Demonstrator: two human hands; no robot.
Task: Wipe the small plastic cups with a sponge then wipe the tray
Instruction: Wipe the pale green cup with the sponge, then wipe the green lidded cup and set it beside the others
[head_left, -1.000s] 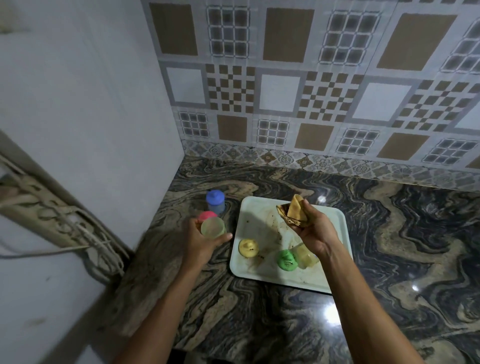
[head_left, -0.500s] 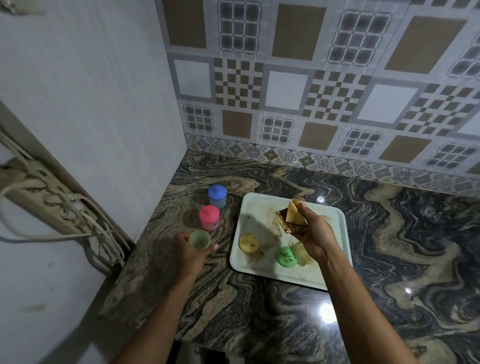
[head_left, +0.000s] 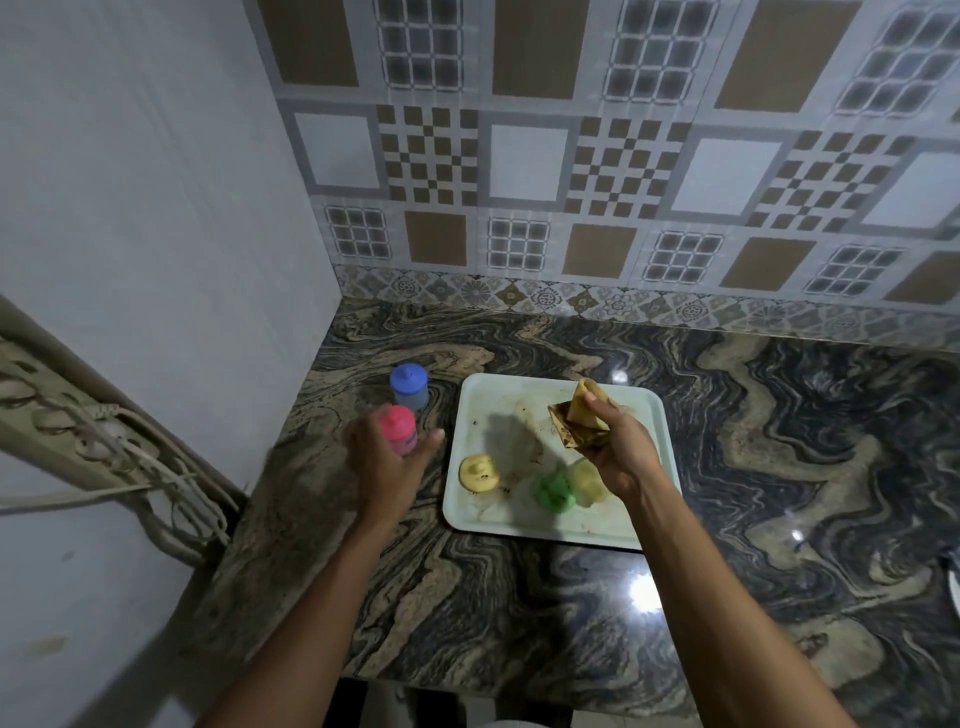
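A white tray (head_left: 519, 531) with brown smears lies on the marble counter. On its near part stand a yellow cup (head_left: 479, 472), a green cup (head_left: 555, 492) and a pale yellow cup (head_left: 589, 480), all upside down. My right hand (head_left: 618, 457) hovers over the tray and grips a dirty tan sponge (head_left: 576, 415). Left of the tray stand a blue-topped cup (head_left: 409, 387) and a pink-topped cup (head_left: 399, 428). My left hand (head_left: 387, 462) is blurred, its back towards me, fingers spread just in front of the pink cup. The pale green cup is hidden.
A white wall closes the left side, with a power strip and looped cables (head_left: 104, 431) hanging on it. A tiled wall runs along the back. The counter's front edge (head_left: 519, 691) is near me. A white object (head_left: 955, 587) peeks in at the right edge.
My left hand carried a pale green cup down to the counter left of the tray, then shifted towards the pink cup; that cup no longer shows. The right hand with the sponge stayed put.
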